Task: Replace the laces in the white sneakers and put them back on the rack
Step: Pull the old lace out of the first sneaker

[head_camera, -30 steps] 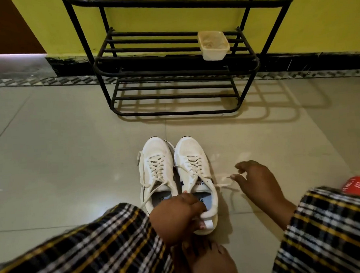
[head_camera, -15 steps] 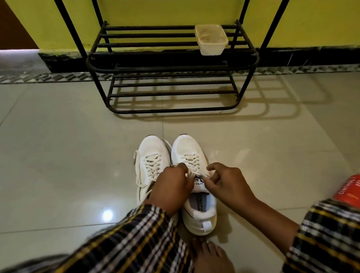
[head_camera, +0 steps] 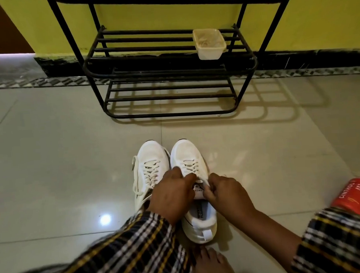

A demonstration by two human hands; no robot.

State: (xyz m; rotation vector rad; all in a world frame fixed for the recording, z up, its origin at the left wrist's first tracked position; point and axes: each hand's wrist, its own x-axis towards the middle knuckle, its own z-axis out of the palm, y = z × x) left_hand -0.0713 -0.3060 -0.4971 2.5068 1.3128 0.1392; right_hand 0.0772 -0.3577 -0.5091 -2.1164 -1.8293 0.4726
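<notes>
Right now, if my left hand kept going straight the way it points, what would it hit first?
Probably the right sneaker's laces: the left hand points forward over that sneaker, toward its toe. Past the toe lies bare floor, then the rack. Depth is uncertain.

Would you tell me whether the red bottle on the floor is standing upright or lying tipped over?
Tipped over: the red bottle lies on its side on the floor tiles, its printed lettering running slantwise.
</notes>
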